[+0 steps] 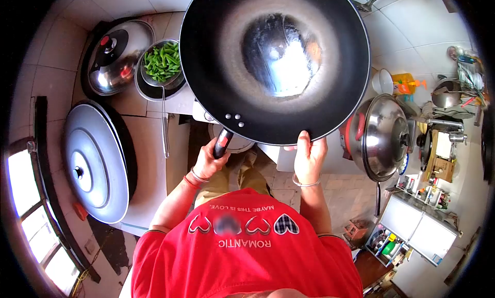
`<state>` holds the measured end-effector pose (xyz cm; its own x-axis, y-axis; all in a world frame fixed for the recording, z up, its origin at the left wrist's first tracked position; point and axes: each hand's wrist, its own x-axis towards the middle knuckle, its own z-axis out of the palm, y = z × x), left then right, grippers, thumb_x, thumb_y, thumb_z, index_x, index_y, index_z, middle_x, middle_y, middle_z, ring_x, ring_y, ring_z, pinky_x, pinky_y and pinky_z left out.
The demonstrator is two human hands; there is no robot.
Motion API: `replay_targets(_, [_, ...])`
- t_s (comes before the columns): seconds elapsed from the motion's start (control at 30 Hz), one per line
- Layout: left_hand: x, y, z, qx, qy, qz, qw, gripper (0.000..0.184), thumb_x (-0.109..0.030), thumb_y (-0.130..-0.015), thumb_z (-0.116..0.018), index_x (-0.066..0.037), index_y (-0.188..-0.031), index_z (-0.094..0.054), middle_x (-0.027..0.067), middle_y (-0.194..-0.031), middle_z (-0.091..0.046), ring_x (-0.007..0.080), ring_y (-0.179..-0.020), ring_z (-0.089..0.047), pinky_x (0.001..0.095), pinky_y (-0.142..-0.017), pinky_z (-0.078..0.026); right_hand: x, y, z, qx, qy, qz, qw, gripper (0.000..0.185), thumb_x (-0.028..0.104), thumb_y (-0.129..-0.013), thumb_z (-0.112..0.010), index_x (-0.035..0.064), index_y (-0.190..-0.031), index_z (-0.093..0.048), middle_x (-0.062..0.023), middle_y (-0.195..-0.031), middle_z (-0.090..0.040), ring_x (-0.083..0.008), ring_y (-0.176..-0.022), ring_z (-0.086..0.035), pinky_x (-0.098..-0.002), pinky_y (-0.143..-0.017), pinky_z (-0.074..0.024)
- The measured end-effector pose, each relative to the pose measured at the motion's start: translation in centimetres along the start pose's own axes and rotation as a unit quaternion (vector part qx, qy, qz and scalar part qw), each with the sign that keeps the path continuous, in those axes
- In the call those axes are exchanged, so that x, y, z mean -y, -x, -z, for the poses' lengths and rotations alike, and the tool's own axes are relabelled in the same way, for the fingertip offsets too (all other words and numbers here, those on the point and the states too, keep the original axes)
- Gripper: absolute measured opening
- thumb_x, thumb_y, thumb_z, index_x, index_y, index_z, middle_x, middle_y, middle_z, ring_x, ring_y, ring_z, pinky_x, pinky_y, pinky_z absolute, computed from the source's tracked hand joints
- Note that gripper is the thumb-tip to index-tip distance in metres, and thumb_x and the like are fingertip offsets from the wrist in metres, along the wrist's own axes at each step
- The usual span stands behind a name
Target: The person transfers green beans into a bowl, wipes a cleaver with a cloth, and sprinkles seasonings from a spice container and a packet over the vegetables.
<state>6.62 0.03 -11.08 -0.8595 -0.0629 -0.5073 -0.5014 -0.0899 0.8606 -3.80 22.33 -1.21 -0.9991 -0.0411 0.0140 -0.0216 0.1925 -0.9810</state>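
Note:
A large black wok (209, 56) with a worn, shiny bottom fills the top middle of the head view. Its inside faces me and looks bare. My left hand (207, 162) is closed around the wok's short black handle (222, 143), which has a red patch. On the near rim, my right hand (310, 158) grips with the thumb over the edge; its other fingers are partly hidden beneath. Left of the wok, cut green vegetables (162, 62) fill a long-handled wire strainer (165, 128), which rests over a dark pan (147, 93).
A domed steel lid (111, 61) sits at the back left. A wide grey lid (100, 184) covers a big pan at left. On the right stand a steel lidded pot (384, 128), a white bowl (382, 81), an orange bottle (407, 83) and a faucet (448, 124).

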Motion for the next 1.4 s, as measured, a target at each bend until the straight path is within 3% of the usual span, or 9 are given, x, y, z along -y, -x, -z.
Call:
replay_targets(0.2, [0.5, 0.8, 0.6, -0.034, -0.098, -0.094, 0.99, 0.019, -0.01, -0.079, -0.066, -0.004, -0.088, -0.05, 0.0001, -0.059, -0.05, 0.0067, -0.046, -0.046, 0.0236, -0.041, -0.037, -1.4, -1.4, 0.0, -0.003, -0.07, -0.085, 0.994, 0.018, 0.006, -0.091, -0.046, -0.004, -0.106, -0.049, -0.0065, -0.083, -0.057, -0.015, -0.054, -0.06, -0.0266, -0.047, -0.0542])
replay_targets(0.3, [-2.2, 2.0, 0.7, -0.074, -0.175, -0.106, 0.976, 0.022, -0.012, -0.074, -0.066, 0.0, -0.085, -0.052, 0.0147, -0.056, -0.047, 0.0219, -0.048, -0.046, 0.0354, -0.05, -0.042, -2.8, -2.2, -0.1, -0.011, -0.111, -0.138, 0.984, 0.012, 0.008, -0.091, -0.046, -0.0033, -0.095, -0.048, -0.0108, -0.078, -0.061, -0.02, -0.048, -0.062, -0.0277, -0.045, -0.0524])
replay_targets(0.43, [-4.8, 2.7, 1.3, -0.096, -0.272, -0.115, 0.951, 0.021, -0.013, -0.073, -0.064, 0.0, -0.084, -0.052, 0.0216, -0.061, -0.054, 0.0373, -0.056, -0.057, 0.0387, -0.052, -0.045, -4.4, -3.2, -0.3, 0.012, -0.162, -0.199, 0.966, 0.016, 0.011, -0.09, -0.048, -0.0044, -0.091, -0.048, -0.0166, -0.075, -0.063, -0.0248, -0.05, -0.063, -0.0305, -0.044, -0.0536])
replay_targets(0.6, [-6.5, 2.9, 1.6, -0.123, -0.306, -0.135, 0.934, 0.031, -0.015, -0.066, -0.065, 0.0, -0.091, -0.057, 0.0248, -0.072, -0.06, 0.0415, -0.072, -0.06, 0.0461, -0.064, -0.049, -6.6, -4.3, -0.5, 0.019, -0.184, -0.239, 0.953, 0.023, 0.015, -0.085, -0.051, -0.0068, -0.091, -0.051, -0.0189, -0.074, -0.063, -0.0283, -0.053, -0.064, -0.0343, -0.046, -0.0548])
replay_targets(0.8, [-6.7, 2.2, 2.1, -0.095, -0.355, -0.092, 0.926, 0.034, -0.022, -0.069, -0.063, 0.0, -0.094, -0.056, 0.0252, -0.076, -0.06, 0.0428, -0.076, -0.059, 0.0479, -0.067, -0.047, -7.7, -5.4, -0.9, 0.041, -0.18, -0.235, 0.954, 0.025, 0.017, -0.084, -0.048, -0.0068, -0.09, -0.052, -0.0175, -0.072, -0.063, -0.0247, -0.055, -0.064, -0.0305, -0.045, -0.054])
replay_targets(0.87, [-6.9, 2.0, 2.2, -0.094, -0.363, -0.085, 0.923, 0.033, -0.022, -0.069, -0.063, -0.001, -0.094, -0.056, 0.0245, -0.076, -0.061, 0.0418, -0.075, -0.06, 0.0479, -0.067, -0.048, -8.5, -6.0, -0.8, 0.051, -0.187, -0.258, 0.946, 0.028, 0.015, -0.085, -0.047, -0.0063, -0.103, -0.047, -0.0169, -0.073, -0.063, -0.0236, -0.053, -0.063, -0.0297, -0.045, -0.0543])
replay_targets(1.17, [-8.0, 0.9, 2.6, -0.079, -0.366, -0.087, 0.923, 0.043, -0.033, -0.072, -0.069, 0.001, -0.096, -0.056, 0.0242, -0.076, -0.062, 0.0403, -0.074, -0.062, 0.0456, -0.067, -0.05, -8.8, -7.6, -1.3, 0.037, -0.178, -0.292, 0.939, 0.027, 0.019, -0.085, -0.046, -0.0056, -0.094, -0.051, -0.0167, -0.073, -0.063, -0.0236, -0.054, -0.063, -0.028, -0.044, -0.0527])
replay_targets(1.3, [-8.5, 1.4, 3.1, -0.024, -0.248, -0.071, 0.966, 0.038, -0.033, -0.084, -0.065, 0.0, -0.101, -0.056, 0.0184, -0.075, -0.064, 0.031, -0.07, -0.065, 0.0375, -0.064, -0.051, -8.5, -7.5, -1.2, 0.078, -0.161, -0.306, 0.935, 0.038, 0.033, -0.089, -0.047, -0.0027, -0.099, -0.055, -0.0154, -0.083, -0.065, -0.0227, -0.066, -0.063, -0.0311, -0.056, -0.0538])
replay_targets(1.4, [-7.8, 2.7, 4.9, -0.109, -0.161, -0.197, 0.961, 0.033, -0.025, -0.087, -0.062, -0.001, -0.11, -0.056, 0.0165, -0.08, -0.064, 0.0211, -0.073, -0.065, 0.0329, -0.066, -0.051, -7.0, -4.8, -0.8, 0.1, -0.242, -0.326, 0.908, 0.044, 0.042, -0.091, -0.043, 0.0012, -0.104, -0.056, -0.0136, -0.094, -0.065, -0.0226, -0.075, -0.063, -0.0349, -0.065, -0.0536])
